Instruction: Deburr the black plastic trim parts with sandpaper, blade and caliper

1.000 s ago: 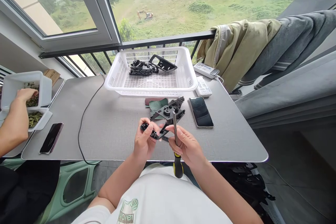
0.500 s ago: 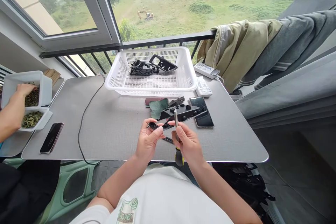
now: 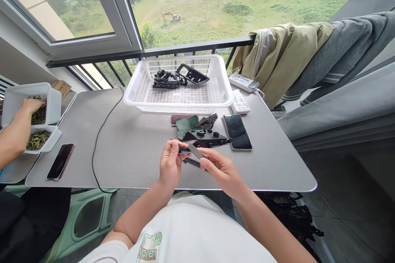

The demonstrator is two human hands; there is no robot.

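Note:
My left hand [image 3: 170, 165] grips a small black plastic part [image 3: 184, 150] between thumb and fingers, just above the table's front half. In my right hand [image 3: 220, 171] is a flat file [image 3: 196, 151], its grey metal blade tilted toward the left and its tip at the part; the handle is hidden by the hand. Just beyond my hands lies a larger black plastic panel [image 3: 205, 136]. A narrow black strip [image 3: 193, 162] shows beneath the file. Behind the panel are a piece of green sandpaper [image 3: 187, 125] and a dark crumpled scrap [image 3: 209, 121].
A white basket [image 3: 178, 104] with black plastic parts stands at the back. One phone [image 3: 237, 131] lies right of the panel, another phone [image 3: 61, 161] far left. A black cable [image 3: 96, 139] crosses the table [image 3: 132, 148]. At left, another person's hand [image 3: 31, 109] reaches into a tub of dried leaves.
The file has swung from upright to lying tilted leftward, its tip now at the small part. The larger panel has shifted left, off the phone. The other person's hand has moved slightly.

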